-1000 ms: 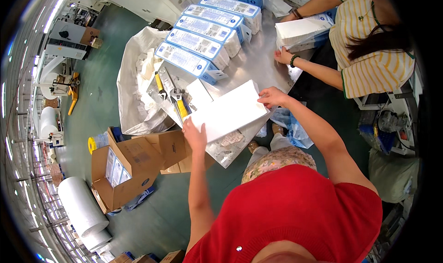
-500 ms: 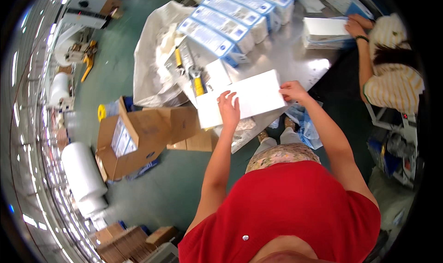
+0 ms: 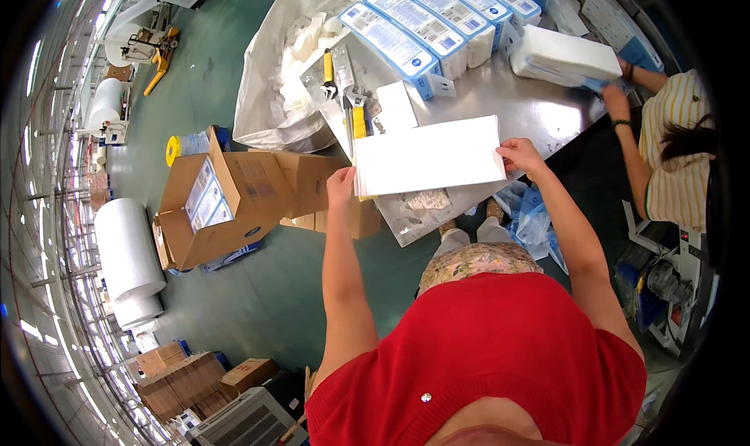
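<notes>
Left hand [image 3: 341, 188] now at stack [image 3: 426, 155] end, grip unclear

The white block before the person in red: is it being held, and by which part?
The white block is held at its two short ends: left hand at the left end, right hand at the right.

Paper stack [image 3: 428, 155] over the table [image 3: 494, 94], near side

It spans from left hand [image 3: 341, 186] to right hand [image 3: 522, 157] — tools [image 3: 358, 121] beyond its left end, a row of packs [image 3: 422, 20] farther back, a bundle [image 3: 566, 53] far right. Left of the table — sack [image 3: 262, 86] far, carton [image 3: 262, 184] near.
</notes>
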`<action>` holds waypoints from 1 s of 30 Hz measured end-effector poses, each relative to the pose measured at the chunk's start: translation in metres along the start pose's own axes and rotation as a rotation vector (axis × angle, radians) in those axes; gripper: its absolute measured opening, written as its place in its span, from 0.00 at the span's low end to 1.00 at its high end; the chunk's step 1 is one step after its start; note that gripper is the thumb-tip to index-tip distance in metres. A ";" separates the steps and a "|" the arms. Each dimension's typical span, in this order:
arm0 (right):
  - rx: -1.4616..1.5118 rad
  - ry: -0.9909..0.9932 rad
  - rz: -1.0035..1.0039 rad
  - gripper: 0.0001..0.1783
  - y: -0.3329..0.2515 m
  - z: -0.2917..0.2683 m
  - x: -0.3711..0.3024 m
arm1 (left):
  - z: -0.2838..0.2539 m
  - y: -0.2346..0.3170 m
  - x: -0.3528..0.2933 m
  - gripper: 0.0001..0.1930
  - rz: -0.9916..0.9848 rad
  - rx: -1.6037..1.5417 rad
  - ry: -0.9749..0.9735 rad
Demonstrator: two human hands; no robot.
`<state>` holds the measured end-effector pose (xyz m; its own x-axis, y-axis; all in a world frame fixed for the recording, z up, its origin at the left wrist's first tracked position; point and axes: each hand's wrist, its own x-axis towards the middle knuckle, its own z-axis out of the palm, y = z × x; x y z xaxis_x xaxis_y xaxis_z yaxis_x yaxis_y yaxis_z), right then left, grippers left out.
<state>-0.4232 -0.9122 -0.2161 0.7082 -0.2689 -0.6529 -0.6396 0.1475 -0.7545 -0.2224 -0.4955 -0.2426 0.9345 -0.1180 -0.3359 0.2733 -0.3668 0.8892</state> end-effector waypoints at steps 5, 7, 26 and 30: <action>0.007 -0.009 0.003 0.18 0.002 0.003 0.000 | 0.004 0.000 0.012 0.12 0.103 0.251 -0.045; -0.008 -0.006 -0.001 0.18 -0.005 0.008 -0.003 | -0.003 -0.007 0.019 0.12 0.084 0.228 -0.019; -0.031 0.040 -0.004 0.23 0.010 0.006 0.006 | 0.017 0.023 0.016 0.17 -0.121 0.322 -0.170; -0.095 0.078 -0.023 0.28 0.008 0.012 0.004 | 0.016 0.000 0.025 0.20 0.020 0.462 -0.190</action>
<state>-0.4216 -0.9003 -0.2258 0.6998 -0.3452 -0.6253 -0.6513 0.0509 -0.7571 -0.2030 -0.5129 -0.2558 0.8689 -0.2794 -0.4085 0.0855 -0.7282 0.6800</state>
